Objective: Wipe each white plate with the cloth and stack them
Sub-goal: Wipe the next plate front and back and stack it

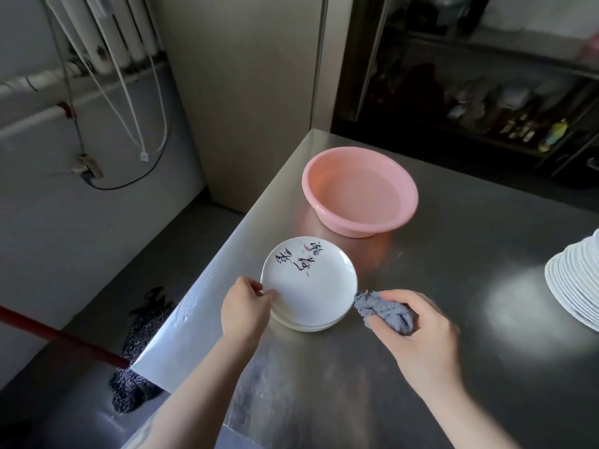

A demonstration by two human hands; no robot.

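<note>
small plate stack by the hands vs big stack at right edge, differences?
The small stack holds few plates; the big stack holds many. The small stack's top plate bears brush writing; the big stack looks plain. The left hand pinches the small stack's top plate; the big one is untouched. Both are white.

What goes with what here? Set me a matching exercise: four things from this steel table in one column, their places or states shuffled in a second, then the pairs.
Things:
1. round pink plastic basin
2. crumpled grey cloth
3. white plate with black brush lettering
4. tall stack of plain white plates

Places or states:
A. at the table's right edge, partly out of view
B. top of a short pile, rim pinched by the left hand
C. bunched in the right hand
D. at the far side of the table, past the short pile

Pairs: 1-D, 2-C, 3-B, 4-A
</note>
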